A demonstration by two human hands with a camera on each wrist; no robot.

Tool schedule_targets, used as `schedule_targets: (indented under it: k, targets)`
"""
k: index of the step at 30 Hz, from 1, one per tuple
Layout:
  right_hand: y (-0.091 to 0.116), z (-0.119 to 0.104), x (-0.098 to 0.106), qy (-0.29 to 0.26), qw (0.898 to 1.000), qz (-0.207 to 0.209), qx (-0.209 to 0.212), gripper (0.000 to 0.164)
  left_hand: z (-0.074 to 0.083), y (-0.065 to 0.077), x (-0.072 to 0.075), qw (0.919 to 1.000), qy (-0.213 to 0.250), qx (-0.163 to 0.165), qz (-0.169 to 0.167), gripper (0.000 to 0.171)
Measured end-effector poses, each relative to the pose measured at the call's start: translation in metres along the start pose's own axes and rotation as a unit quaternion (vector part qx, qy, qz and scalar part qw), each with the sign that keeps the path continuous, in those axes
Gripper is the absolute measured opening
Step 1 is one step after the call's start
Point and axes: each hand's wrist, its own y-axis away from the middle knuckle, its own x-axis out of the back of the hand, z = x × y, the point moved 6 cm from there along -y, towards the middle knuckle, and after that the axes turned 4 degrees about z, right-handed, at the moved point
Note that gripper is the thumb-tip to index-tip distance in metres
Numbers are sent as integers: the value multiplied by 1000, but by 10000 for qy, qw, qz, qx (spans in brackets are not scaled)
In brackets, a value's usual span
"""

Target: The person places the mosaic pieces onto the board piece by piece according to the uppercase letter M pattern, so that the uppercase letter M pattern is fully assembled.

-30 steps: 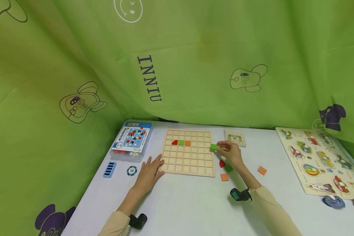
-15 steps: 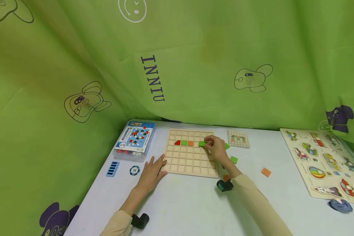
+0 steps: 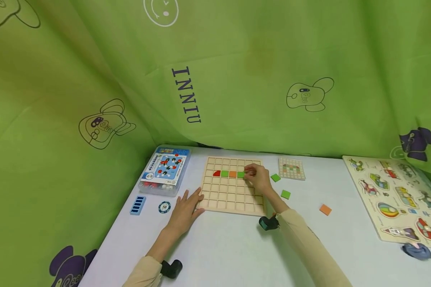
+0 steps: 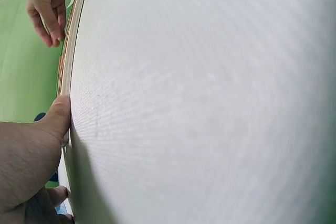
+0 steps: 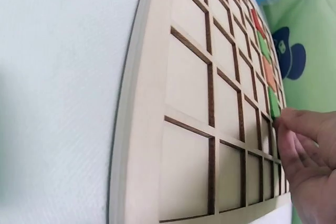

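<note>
A wooden grid board [image 3: 219, 205] lies on the white table. One of its rows has a red quarter-circle tile [image 3: 217, 173], a green square tile [image 3: 224, 173] and an orange square tile [image 3: 232, 174] side by side. My right hand [image 3: 258, 178] pinches a second green square tile [image 3: 240, 174] between thumb and fingers, at the cell just right of the orange one. In the right wrist view, the fingertips are right at the edge of that green tile [image 5: 273, 102]. My left hand [image 3: 183, 213] rests at the board's front left corner, its thumb [image 4: 60, 114] against the front edge.
Two loose green tiles [image 3: 275, 177] and an orange tile [image 3: 325, 209] lie right of the board. Behind them is a small pattern card [image 3: 291, 169]. A plastic box [image 3: 165, 169], a blue piece [image 3: 138, 205] and a round chip [image 3: 164, 207] stand left. A picture puzzle [image 3: 398, 203] lies far right.
My right hand has carried the green tile leftward from beyond the board's right edge to beside the orange tile. The left hand has stayed at the corner; the head view shifted slightly.
</note>
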Motion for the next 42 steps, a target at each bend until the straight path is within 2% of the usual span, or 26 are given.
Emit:
schedule_targets:
  k: [6, 11, 14, 18, 24, 31, 36, 39, 42]
  targets:
    - [6, 9, 11, -543, 9982, -79, -261, 28, 0, 0, -2, 10000, 46, 79, -31, 44]
    - [19, 22, 35, -979, 9929, -76, -671, 31, -1, 0, -2, 9999, 32, 110, -53, 43]
    - [28, 29, 53, -973, 9918, -25, -828, 31, -1, 0, -1, 9999, 29, 109, -57, 44]
    - [43, 36, 76, -724, 9946, -52, -746, 31, -1, 1, 0, 9999, 19, 130, -58, 43]
    - [70, 41, 97, -570, 9945, -508, -712, 34, -2, 0, -1, 9998, 2, 158, -112, 44]
    - [86, 36, 99, -495, 9931, -900, -566, 33, -1, 1, 1, 9999, 51, 111, -59, 43]
    - [82, 30, 88, -376, 9911, -1197, -438, 30, 0, 1, 1, 9999, 50, 96, -71, 43]
    - [77, 27, 81, -208, 9913, -1275, -264, 28, 1, 1, 0, 9999, 55, 91, -66, 43]
    - [73, 25, 80, -268, 9916, -1246, -232, 28, 2, 1, 0, 9999, 79, 101, -69, 43]
